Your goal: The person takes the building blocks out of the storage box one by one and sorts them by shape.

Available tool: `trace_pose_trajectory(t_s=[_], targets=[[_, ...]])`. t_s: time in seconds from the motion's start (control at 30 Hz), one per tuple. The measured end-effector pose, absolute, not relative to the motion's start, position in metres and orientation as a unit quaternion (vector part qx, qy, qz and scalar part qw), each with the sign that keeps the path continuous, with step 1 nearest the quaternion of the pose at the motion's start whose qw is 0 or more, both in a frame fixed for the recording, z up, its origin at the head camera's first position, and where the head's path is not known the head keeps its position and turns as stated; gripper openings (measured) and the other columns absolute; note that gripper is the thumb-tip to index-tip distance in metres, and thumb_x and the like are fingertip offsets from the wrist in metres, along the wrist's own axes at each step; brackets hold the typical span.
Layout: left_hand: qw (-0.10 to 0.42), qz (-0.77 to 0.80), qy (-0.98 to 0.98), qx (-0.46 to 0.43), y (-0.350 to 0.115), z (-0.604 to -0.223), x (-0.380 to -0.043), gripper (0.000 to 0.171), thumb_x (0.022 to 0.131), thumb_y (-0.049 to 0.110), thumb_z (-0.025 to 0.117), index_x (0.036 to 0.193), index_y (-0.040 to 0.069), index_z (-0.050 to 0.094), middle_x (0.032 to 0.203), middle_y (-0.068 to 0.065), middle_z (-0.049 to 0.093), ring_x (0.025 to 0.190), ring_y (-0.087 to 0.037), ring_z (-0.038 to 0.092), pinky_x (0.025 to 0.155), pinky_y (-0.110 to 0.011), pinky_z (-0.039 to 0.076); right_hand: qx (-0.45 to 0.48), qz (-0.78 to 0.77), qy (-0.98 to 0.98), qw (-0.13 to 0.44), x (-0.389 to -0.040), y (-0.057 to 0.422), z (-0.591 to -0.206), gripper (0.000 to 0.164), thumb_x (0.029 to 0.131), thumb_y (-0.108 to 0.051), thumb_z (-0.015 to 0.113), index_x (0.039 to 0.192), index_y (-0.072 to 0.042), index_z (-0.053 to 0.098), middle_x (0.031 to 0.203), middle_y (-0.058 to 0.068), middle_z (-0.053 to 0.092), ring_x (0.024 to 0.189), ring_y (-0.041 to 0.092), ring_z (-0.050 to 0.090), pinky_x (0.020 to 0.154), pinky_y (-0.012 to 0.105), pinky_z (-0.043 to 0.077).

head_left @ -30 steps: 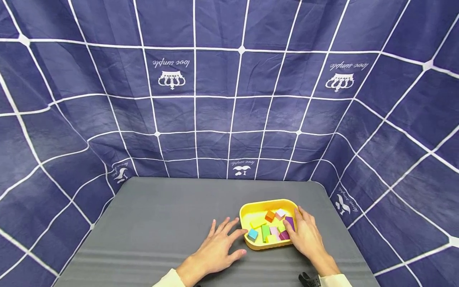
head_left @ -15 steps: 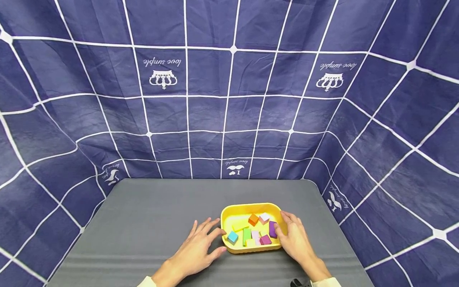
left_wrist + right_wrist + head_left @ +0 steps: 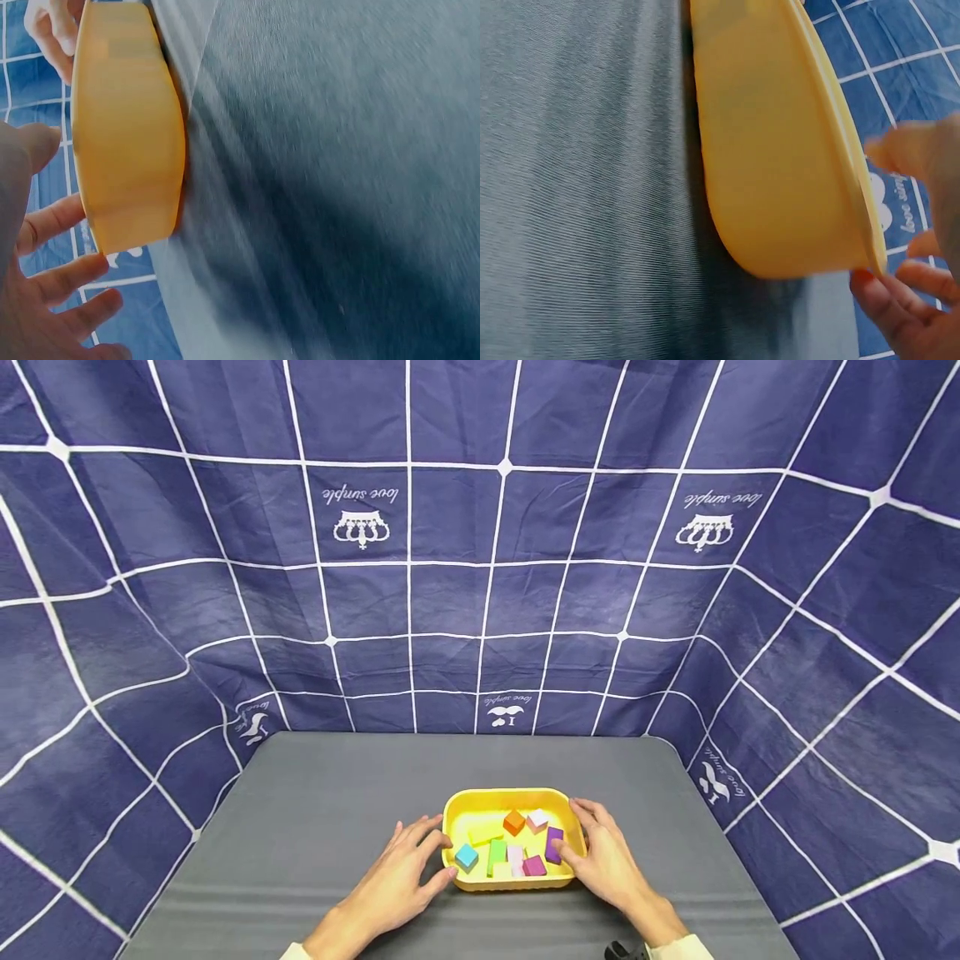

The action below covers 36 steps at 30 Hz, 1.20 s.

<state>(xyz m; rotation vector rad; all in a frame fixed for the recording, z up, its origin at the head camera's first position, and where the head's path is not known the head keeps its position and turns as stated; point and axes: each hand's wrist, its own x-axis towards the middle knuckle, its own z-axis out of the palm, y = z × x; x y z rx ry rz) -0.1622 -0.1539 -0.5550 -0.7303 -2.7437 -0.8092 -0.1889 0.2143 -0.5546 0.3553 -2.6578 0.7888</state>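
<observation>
A yellow plastic tray (image 3: 480, 886) of small coloured blocks sits on the grey table. Inside lie a blue cube (image 3: 467, 857), an orange cube (image 3: 513, 822), a green block (image 3: 497, 857), a purple block (image 3: 554, 845), a magenta block (image 3: 535, 866) and several others. My right hand (image 3: 611, 868) grips the tray's right end, thumb over the rim near the purple block, fingers outside. At the opposite end, my left hand (image 3: 393, 881) has its fingers spread and touches the rim with fingertips. In the left wrist view, the tray's outer wall (image 3: 131, 135) fills the space beside the left fingers.
The grey table (image 3: 360, 785) runs back to a dark blue cloth (image 3: 450, 602) with white grid lines. This cloth also hangs along the left and right sides. A black strap (image 3: 626, 952) shows at the right wrist.
The tray has slid left and slightly nearer across the table, with my right hand on its end. My left hand has shifted left along with it. The blocks stay inside.
</observation>
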Motion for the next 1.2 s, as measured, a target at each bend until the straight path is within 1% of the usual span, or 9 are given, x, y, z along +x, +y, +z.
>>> trace_pose_trajectory(t_s=[0.07,0.17,0.4,0.6,0.73,0.83,0.97,1.07,1.2], targets=[[0.099,-0.273,-0.926,-0.241,-0.158,-0.556,-0.163,0.027,0.108,0.038,0.084,0.126,0.019,0.076,0.163,-0.020,0.067,0.155,-0.053,0.063,0.127,-0.085,0.042,0.144,0.278,-0.936,0.158,-0.192,0.213,-0.554,0.083,0.090,-0.035,0.101,0.154,0.007,0.069,0.155,0.019,0.070,0.140,0.040,0.071,0.114,0.061,0.061],[0.102,-0.274,-0.926,-0.237,-0.164,-0.555,-0.164,0.026,0.107,0.036,0.085,0.124,0.018,0.076,0.162,-0.021,0.068,0.154,-0.052,0.063,0.127,-0.085,0.042,0.174,0.275,-0.938,0.123,-0.198,0.213,-0.552,0.100,0.086,-0.046,0.104,0.161,0.006,0.064,0.163,0.022,0.064,0.144,0.041,0.070,0.117,0.061,0.061],[0.097,-0.264,-0.931,-0.231,-0.168,-0.555,-0.167,0.025,0.107,0.036,0.086,0.123,0.020,0.076,0.162,-0.019,0.069,0.155,-0.048,0.064,0.128,-0.083,0.044,0.243,0.247,-0.938,0.025,-0.216,0.224,-0.550,0.133,0.079,-0.063,0.104,0.173,0.009,0.045,0.180,0.030,0.045,0.160,0.050,0.056,0.128,0.068,0.051],[0.097,-0.246,-0.937,-0.230,-0.163,-0.552,-0.171,0.029,0.108,0.038,0.085,0.126,0.017,0.077,0.162,-0.018,0.068,0.154,-0.043,0.065,0.129,-0.078,0.045,0.275,0.238,-0.931,-0.026,-0.228,0.229,-0.546,0.146,0.074,-0.068,0.106,0.175,0.012,0.038,0.183,0.033,0.039,0.163,0.051,0.052,0.131,0.069,0.048],[0.117,-0.232,-0.932,-0.251,-0.157,-0.549,-0.176,0.033,0.107,0.037,0.086,0.132,0.016,0.079,0.160,-0.018,0.069,0.151,-0.041,0.067,0.129,-0.075,0.047,0.287,0.239,-0.927,-0.037,-0.233,0.228,-0.543,0.147,0.073,-0.067,0.107,0.174,0.014,0.037,0.183,0.033,0.039,0.164,0.051,0.052,0.132,0.069,0.045],[0.113,-0.222,-0.926,-0.282,-0.150,-0.544,-0.182,0.037,0.108,0.036,0.086,0.138,0.016,0.078,0.162,-0.016,0.069,0.151,-0.040,0.068,0.131,-0.070,0.048,0.291,0.238,-0.926,-0.041,-0.236,0.227,-0.542,0.148,0.072,-0.066,0.107,0.174,0.015,0.037,0.183,0.033,0.039,0.164,0.051,0.052,0.133,0.069,0.044],[0.074,-0.209,-0.912,-0.344,-0.139,-0.531,-0.194,0.042,0.109,0.035,0.085,0.147,0.018,0.075,0.162,-0.009,0.069,0.150,-0.033,0.069,0.127,-0.058,0.056,0.292,0.231,-0.927,-0.044,-0.237,0.227,-0.541,0.149,0.072,-0.068,0.107,0.174,0.014,0.036,0.183,0.033,0.039,0.164,0.050,0.052,0.133,0.068,0.045],[0.018,-0.193,-0.901,-0.388,-0.131,-0.518,-0.206,0.046,0.110,0.035,0.084,0.153,0.023,0.073,0.157,-0.001,0.073,0.145,-0.022,0.071,0.122,-0.047,0.061,0.294,0.229,-0.927,-0.040,-0.237,0.226,-0.541,0.149,0.071,-0.069,0.107,0.174,0.014,0.037,0.183,0.032,0.040,0.163,0.050,0.054,0.132,0.068,0.046],[-0.056,-0.152,-0.885,-0.437,-0.118,-0.502,-0.224,0.049,0.108,0.034,0.087,0.155,0.027,0.074,0.149,0.007,0.077,0.139,-0.011,0.072,0.122,-0.035,0.060,0.298,0.227,-0.926,-0.034,-0.236,0.227,-0.541,0.148,0.071,-0.069,0.107,0.173,0.014,0.039,0.182,0.032,0.042,0.161,0.049,0.056,0.131,0.067,0.048]])
